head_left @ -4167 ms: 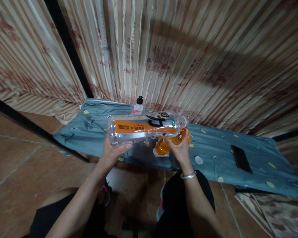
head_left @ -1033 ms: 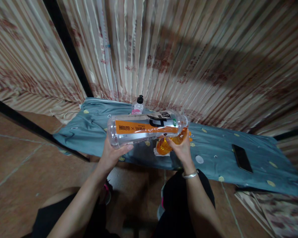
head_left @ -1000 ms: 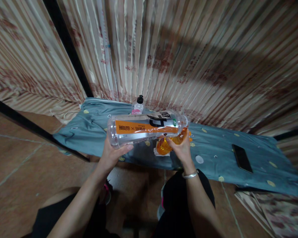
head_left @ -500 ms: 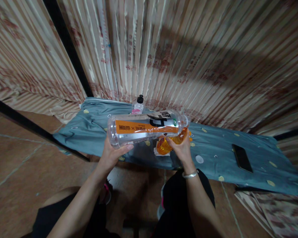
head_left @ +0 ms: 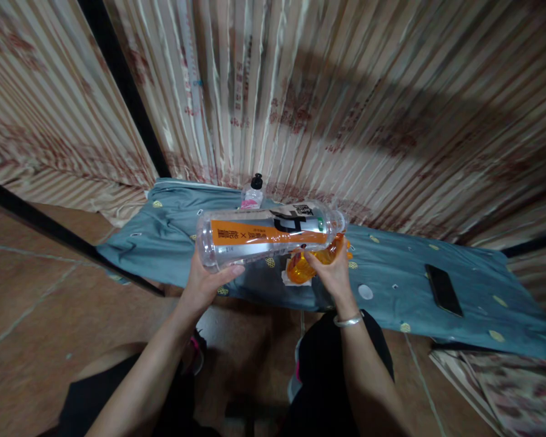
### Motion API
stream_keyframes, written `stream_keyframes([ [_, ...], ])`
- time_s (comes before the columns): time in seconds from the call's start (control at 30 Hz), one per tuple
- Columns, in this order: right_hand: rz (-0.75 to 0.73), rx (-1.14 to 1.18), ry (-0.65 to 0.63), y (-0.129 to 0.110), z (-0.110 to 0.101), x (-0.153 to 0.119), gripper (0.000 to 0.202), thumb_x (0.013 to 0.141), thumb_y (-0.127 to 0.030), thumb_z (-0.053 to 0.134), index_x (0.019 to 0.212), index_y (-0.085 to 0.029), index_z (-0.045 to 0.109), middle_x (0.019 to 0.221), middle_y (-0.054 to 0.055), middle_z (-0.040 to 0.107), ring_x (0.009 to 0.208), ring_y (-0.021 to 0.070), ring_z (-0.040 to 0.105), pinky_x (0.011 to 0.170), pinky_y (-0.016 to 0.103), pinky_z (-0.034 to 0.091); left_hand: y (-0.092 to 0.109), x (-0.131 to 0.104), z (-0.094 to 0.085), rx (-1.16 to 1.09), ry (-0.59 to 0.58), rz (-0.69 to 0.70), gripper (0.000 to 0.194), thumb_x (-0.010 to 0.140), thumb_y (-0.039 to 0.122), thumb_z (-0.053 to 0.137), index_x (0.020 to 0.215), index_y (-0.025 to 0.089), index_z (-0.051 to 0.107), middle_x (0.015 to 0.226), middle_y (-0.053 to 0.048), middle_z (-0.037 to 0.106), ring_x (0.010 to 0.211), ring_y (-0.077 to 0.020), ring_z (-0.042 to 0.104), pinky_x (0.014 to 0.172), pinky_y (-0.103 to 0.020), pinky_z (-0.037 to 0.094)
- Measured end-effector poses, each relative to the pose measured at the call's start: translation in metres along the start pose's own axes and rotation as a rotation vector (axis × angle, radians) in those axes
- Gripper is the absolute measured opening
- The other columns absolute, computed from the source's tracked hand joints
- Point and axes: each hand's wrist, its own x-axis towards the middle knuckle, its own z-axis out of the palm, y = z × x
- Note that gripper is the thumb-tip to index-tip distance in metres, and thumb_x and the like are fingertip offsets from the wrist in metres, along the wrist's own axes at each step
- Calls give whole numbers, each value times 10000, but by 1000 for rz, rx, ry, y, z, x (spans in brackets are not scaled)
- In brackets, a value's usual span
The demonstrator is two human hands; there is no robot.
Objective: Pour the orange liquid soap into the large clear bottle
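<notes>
Clear bottle barely moved, above blue cloth (pleated curtain behind).

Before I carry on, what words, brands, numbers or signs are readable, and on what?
"× 能量", upside down: on the big clear bottle.
Large black character and remaining print, same bottle: too unclear to quote.
Curtain: printed characters, too blurred.
Black-capped bottle, orange bottle: nothing legible.

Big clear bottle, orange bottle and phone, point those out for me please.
Big clear bottle (head_left: 264, 233): head view, on the orange band of its label.
Orange bottle (head_left: 301, 269): head view, on its body.
Phone (head_left: 444, 290): head view, on the middle of its dark face.
</notes>
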Motion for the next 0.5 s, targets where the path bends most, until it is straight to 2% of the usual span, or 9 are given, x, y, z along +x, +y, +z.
stream_keyframes([
  [0.3,-1,12,-4,0,0,0,850,677,-527,901,1350,-213,488,1326,153,697,1234,340,692,1136,557,510,4,-1,2,3,5,-1,834,546,469,975,1251,183,633,1193,-133,785,1120,-381,746,1073,-555,550],
  [0.5,-13,-6,4,0,0,-1,821,722,-565,858,1362,-215,483,1337,154,689,1237,336,688,1127,556,517,3,0,3,-9,13,3,819,533,474,976,1235,210,646,1168,-112,796,1108,-379,754,1058,-552,564],
])
